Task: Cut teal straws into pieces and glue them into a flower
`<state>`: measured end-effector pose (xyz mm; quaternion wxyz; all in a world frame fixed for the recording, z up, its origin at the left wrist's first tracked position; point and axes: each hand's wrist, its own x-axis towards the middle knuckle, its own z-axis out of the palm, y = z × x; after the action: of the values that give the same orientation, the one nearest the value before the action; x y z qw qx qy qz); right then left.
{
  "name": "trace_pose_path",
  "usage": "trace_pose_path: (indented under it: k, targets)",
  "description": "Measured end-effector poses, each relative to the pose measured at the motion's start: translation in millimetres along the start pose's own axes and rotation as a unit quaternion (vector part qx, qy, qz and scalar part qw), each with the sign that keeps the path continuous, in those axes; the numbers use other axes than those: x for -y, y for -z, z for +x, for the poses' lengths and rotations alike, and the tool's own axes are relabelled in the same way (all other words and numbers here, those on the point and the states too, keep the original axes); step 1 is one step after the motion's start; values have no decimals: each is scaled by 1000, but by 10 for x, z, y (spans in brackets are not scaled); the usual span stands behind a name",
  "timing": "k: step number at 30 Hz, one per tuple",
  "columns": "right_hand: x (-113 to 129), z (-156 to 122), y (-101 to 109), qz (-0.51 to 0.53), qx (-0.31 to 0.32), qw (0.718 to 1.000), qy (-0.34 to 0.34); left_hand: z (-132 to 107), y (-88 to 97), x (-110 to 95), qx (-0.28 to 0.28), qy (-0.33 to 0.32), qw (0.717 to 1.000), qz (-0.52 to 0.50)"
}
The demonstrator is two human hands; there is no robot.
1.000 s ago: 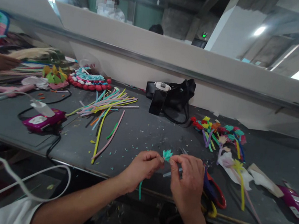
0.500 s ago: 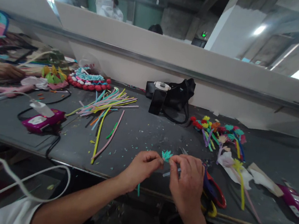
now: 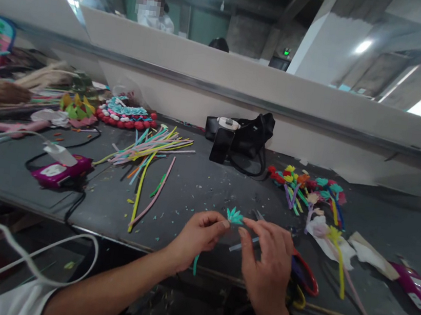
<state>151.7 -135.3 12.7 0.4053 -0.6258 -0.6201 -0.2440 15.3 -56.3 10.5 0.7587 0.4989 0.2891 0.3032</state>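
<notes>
In my left hand [image 3: 204,231] a teal flower [image 3: 234,216] is pinched between thumb and fingers, its pointed petals fanned out above the fingertips. The flower's teal stem [image 3: 195,264] shows below the same hand. My right hand [image 3: 267,253] is beside the petals, thumb and index finger apart, the index tip at the petals' right edge; whether it presses on them I cannot tell. Partly hidden behind that hand lie scissors, with blade tips [image 3: 259,215] and a red handle loop [image 3: 309,274] showing. A pale strip [image 3: 243,243] rests on the table between the hands.
Fuzzy coloured stems [image 3: 153,145] lie piled left of centre. Several small flowers [image 3: 308,183] sit at right, near a yellow flower [image 3: 334,233]. A black bag [image 3: 252,134] and phone [image 3: 222,145] stand at the back. Purple power strips [image 3: 63,172] and another person's hand [image 3: 2,91] are also in view.
My right thumb and index finger have parted, and the hand has shifted slightly right. The teal flower stays in my left hand, its petals a little more visible.
</notes>
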Motion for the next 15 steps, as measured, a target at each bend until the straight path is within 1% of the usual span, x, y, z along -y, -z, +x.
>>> trace_pose_path:
  k: [2, 4, 10, 15]
  targets:
    - [0, 2, 18, 20, -29, 999, -1, 6, 13, 5, 3, 1, 1000, -30]
    - [-4, 3, 33, 37, -42, 998, -10, 7, 21, 3, 8, 2, 999, -54]
    - [-7, -14, 47, 83, -29, 995, -41, 1, 23, -12, 28, 17, 994, -108]
    - [7, -21, 34, 97, -17, 994, -48, -1, 20, -8, 39, 20, 991, -130]
